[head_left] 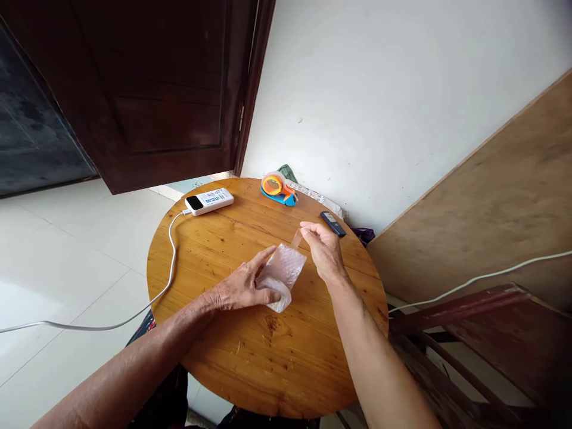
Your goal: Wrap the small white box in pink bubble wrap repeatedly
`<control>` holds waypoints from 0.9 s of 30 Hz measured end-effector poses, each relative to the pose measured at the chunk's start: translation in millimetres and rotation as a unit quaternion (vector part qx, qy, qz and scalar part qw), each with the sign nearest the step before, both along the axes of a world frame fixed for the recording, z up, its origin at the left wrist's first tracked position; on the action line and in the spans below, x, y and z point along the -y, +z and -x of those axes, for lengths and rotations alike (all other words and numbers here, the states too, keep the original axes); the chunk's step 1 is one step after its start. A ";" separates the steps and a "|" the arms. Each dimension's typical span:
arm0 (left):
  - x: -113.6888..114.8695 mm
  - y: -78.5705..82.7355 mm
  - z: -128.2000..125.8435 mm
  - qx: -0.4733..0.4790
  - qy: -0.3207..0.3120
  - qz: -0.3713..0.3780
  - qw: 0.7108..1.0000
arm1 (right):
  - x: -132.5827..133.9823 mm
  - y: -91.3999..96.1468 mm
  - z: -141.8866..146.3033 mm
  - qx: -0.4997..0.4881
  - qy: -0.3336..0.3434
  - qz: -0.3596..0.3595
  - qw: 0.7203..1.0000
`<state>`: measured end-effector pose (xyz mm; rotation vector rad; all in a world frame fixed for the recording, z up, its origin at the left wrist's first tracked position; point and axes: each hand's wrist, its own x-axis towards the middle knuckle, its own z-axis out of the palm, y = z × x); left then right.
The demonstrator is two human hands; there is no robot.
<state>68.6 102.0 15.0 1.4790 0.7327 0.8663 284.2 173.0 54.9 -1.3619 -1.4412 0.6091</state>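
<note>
A small bundle of bubble wrap (pixel 288 267) lies near the middle of the round wooden table. My left hand (pixel 245 283) grips its left side, thumb over the near rolled edge and fingers along the far side. What the wrap encloses, if anything, cannot be made out. Just beyond the bundle, my right hand (pixel 322 247) pinches the end of a short strip of clear tape (pixel 297 239) between thumb and fingertips. The strip's lower end reaches the far edge of the bubble wrap.
On the wooden table (pixel 268 363) stand a white power bank (pixel 210 201) with a white cable (pixel 172 256), a blue and orange tape dispenser (pixel 277 189) and a dark phone-like device (pixel 333 223). A white wall rises behind; a dark wooden chair (pixel 482 316) is at right.
</note>
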 end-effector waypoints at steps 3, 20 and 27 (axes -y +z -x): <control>-1.9 3.4 1.0 0.032 -0.010 0.039 0.999 | -19.5 -9.1 -2.5 -0.017 -0.036 0.023 0.999; -9.4 -2.6 -3.1 0.030 0.082 0.156 0.984 | 87.7 2.0 35.2 0.355 -0.037 0.102 0.929; -8.8 1.5 0.3 -0.064 0.156 -0.026 0.985 | 73.3 -26.0 0.7 0.239 -0.086 0.076 0.964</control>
